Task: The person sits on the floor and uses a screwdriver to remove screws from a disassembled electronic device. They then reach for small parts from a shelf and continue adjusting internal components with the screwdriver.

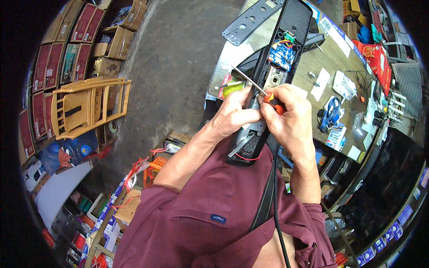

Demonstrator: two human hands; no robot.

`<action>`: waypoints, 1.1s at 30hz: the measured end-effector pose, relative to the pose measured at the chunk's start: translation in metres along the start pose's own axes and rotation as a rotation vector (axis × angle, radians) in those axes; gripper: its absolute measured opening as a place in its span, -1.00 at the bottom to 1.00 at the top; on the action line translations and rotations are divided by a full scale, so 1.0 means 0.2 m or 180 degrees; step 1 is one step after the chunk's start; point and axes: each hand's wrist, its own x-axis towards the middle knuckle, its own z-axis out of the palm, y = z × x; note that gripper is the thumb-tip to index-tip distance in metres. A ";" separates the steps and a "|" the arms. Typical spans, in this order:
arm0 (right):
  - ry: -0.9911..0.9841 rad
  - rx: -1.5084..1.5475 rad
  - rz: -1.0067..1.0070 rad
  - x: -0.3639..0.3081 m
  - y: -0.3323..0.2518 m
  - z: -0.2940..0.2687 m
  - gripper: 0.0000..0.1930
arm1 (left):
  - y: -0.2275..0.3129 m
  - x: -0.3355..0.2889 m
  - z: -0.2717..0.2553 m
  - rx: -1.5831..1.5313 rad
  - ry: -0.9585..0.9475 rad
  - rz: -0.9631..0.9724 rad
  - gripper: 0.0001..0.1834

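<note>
A long black housing (296, 18) lies aslant from my lap onto the table's edge. Its open inside holds a blue circuit board (282, 56), a small green connector board (290, 36) with coloured wires, and metal plates. My left hand (233, 111) grips the housing's side near its middle, thumb over a metal plate. My right hand (291, 117) is closed around a screwdriver (248, 78) with an orange-red handle, its shaft pointing up and left across the housing. The fingertips of both hands nearly meet; what lies beneath them is hidden. A thin red wire (248, 158) loops at the near end.
On the table (305, 71) lie a dark perforated plate (251, 21), a blue cable bundle (330, 112), papers and a red box (376, 60). Left on the concrete floor (165, 58) stands a wooden folding chair (91, 107) beside stacked cartons (117, 42). A black cord hangs over my shirt.
</note>
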 end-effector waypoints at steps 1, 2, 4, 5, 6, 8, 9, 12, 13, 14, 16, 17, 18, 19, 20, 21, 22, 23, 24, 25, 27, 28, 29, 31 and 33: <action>-0.0005 0.0026 0.0041 0.00 0.00 0.00 -0.85 | 0.00 0.00 0.00 -0.0044 -0.0016 0.0058 -0.62; -0.0009 0.0050 0.0081 0.00 -0.01 -0.01 -0.84 | 0.00 0.00 0.00 0.0014 -0.0013 -0.0001 -0.61; -0.0079 0.0127 0.0161 -0.01 -0.01 -0.01 -0.84 | 0.01 0.00 -0.01 0.0117 -0.0016 -0.0019 -0.60; -0.0142 0.0183 0.0203 -0.01 -0.01 -0.02 -0.84 | 0.01 0.00 -0.02 0.0146 -0.0069 -0.0016 -0.57; -0.0174 0.0253 0.0233 -0.01 -0.01 -0.03 -0.84 | 0.01 0.00 -0.02 0.0194 -0.0094 -0.0040 -0.53; -0.0185 0.0557 0.0407 -0.01 -0.01 -0.04 -0.84 | 0.01 0.00 -0.03 0.0186 -0.0096 -0.0053 -0.49; -0.0214 0.0711 0.0486 -0.02 -0.01 -0.04 -0.84 | 0.01 0.00 -0.02 0.0127 -0.0072 -0.0043 -0.48; -0.0244 0.0957 0.0603 -0.03 -0.01 -0.05 -0.83 | 0.01 0.00 -0.02 0.0019 -0.0089 -0.0009 -0.46; -0.0196 0.1009 0.0649 -0.03 -0.01 -0.05 -0.83 | 0.01 0.00 -0.02 -0.0006 -0.0111 0.0001 -0.46; -0.0205 0.1132 0.0826 -0.04 -0.01 -0.05 -0.83 | 0.01 0.00 -0.01 -0.0030 -0.0096 0.0049 -0.46; -0.0217 0.1394 0.1253 -0.05 -0.02 -0.05 -0.83 | 0.02 -0.01 0.00 -0.0082 -0.0065 0.0146 -0.45; -0.0185 0.1371 0.1257 -0.05 -0.02 -0.04 -0.83 | 0.02 -0.01 -0.01 -0.0059 -0.0084 0.0072 -0.45; -0.0211 0.1362 0.1249 -0.05 -0.02 -0.04 -0.83 | 0.03 -0.01 -0.01 -0.0034 -0.0103 -0.0003 -0.45; -0.0238 0.1356 0.1242 -0.05 -0.02 -0.04 -0.83 | 0.03 -0.01 -0.01 -0.0008 -0.0121 -0.0080 -0.45; -0.0213 0.1250 0.1074 -0.05 -0.02 -0.04 -0.84 | 0.03 -0.01 -0.01 -0.0010 -0.0096 -0.0063 -0.46; -0.0191 0.1143 0.0905 -0.05 -0.02 -0.03 -0.84 | 0.03 -0.01 -0.01 -0.0012 -0.0071 -0.0044 -0.47; -0.0170 0.1036 0.0735 -0.04 -0.02 -0.03 -0.85 | 0.03 -0.02 -0.01 -0.0027 -0.0062 0.0002 -0.48; -0.0153 0.0941 0.0650 -0.04 -0.02 -0.03 -0.86 | 0.04 -0.02 -0.01 0.0021 -0.0052 -0.0011 -0.49; -0.0137 0.0846 0.0564 -0.04 -0.02 -0.03 -0.87 | 0.04 -0.02 -0.01 0.0056 -0.0059 0.0001 -0.51; -0.0122 0.0752 0.0480 -0.04 -0.03 -0.02 -0.88 | 0.04 -0.02 -0.01 0.0090 -0.0065 0.0013 -0.52; -0.0132 0.0600 0.0354 -0.03 -0.03 -0.02 -0.88 | 0.04 -0.03 -0.02 0.0089 -0.0060 -0.0039 -0.55; -0.0145 0.0520 0.0289 -0.03 -0.04 -0.02 -0.88 | 0.04 -0.03 -0.02 0.0088 -0.0058 -0.0063 -0.56; -0.0141 0.0449 0.0233 -0.03 -0.04 -0.02 -0.88 | 0.03 -0.03 -0.03 0.0111 -0.0052 -0.0054 -0.56; -0.0160 0.0468 0.0331 -0.03 -0.04 -0.01 -0.85 | 0.03 -0.03 -0.03 0.0137 -0.0047 -0.0022 -0.57; -0.0160 0.0437 0.0357 -0.03 -0.05 -0.01 -0.84 | 0.02 -0.03 -0.04 0.0165 -0.0021 -0.0048 -0.58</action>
